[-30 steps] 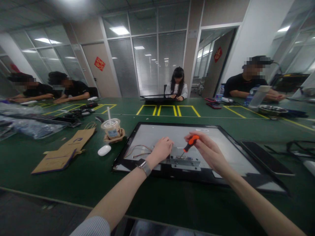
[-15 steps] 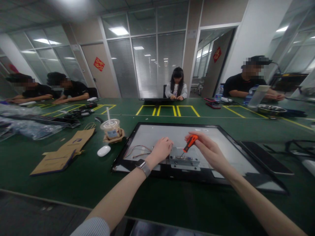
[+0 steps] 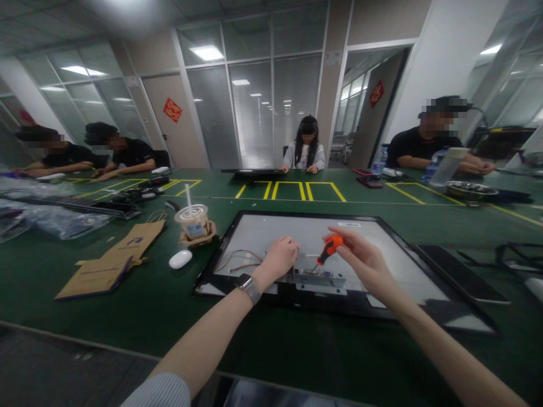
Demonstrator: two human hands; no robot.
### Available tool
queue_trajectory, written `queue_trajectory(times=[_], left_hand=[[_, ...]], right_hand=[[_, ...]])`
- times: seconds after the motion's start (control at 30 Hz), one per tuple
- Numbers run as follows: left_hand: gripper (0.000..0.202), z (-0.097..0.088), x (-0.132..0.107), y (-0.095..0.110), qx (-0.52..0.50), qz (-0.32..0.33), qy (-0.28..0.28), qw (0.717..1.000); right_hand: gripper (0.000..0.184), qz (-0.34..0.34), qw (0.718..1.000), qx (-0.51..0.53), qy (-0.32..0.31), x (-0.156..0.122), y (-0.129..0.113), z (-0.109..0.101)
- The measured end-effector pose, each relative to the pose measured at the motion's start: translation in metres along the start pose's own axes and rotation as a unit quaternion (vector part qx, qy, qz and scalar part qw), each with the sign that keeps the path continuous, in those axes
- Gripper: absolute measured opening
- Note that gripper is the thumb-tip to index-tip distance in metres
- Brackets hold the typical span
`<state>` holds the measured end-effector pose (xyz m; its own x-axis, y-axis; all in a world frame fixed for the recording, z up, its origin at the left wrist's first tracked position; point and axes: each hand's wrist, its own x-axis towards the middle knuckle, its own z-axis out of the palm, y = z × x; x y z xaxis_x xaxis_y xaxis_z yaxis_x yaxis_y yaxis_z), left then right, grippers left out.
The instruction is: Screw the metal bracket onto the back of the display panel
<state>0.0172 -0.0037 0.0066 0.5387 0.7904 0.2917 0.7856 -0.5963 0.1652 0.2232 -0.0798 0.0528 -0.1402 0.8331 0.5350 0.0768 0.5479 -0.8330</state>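
Head view: screwdriver (image 3: 330,249) slants down from right hand (image 3: 366,261).

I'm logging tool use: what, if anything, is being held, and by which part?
The right grip has the screwdriver by the upper end of its orange-and-black handle. Whether the left grip holds anything cannot be told.

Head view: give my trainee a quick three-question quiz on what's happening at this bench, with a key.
1. Which hand has the orange-and-black screwdriver in its grip?
2. True or false: the cup with the straw stands on the flat panel.
3. The screwdriver's shaft points down toward: A) the paper bag; B) the metal bracket; C) the watch.

Key:
1. The right hand.
2. False; it stands off to the panel's left.
3. B.
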Motion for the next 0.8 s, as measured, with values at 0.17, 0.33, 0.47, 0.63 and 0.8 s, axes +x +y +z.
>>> queue_trajectory(times=[0.17,0.33,0.47,0.63,0.8], left_hand=[[0.029,0.0,0.0,0.001,0.009,-0.002,0.002,1.0],[0.028,0.001,0.0,0.0,0.007,0.001,0.004,1.0],[0.029,0.001,0.0,0.0,0.006,-0.002,-0.001,1.0],[0.03,0.0,0.0,0.0,0.004,-0.003,-0.003,1.0],[0.028,-0.001,0.0,0.001,0.004,-0.003,-0.006,1.0]], right_hand=[[0.026,0.003,1.0,0.005,-0.013,-0.001,0.003,0.002],[0.015,-0.036,0.999,-0.01,0.011,0.001,0.001,0.003],[0.02,-0.01,1.0,-0.014,0.002,0.002,0.004,-0.002],[0.031,0.003,1.0,0.009,-0.023,0.001,0.012,-0.006],[0.019,-0.025,0.999,-0.024,0.02,0.002,0.008,-0.003]])
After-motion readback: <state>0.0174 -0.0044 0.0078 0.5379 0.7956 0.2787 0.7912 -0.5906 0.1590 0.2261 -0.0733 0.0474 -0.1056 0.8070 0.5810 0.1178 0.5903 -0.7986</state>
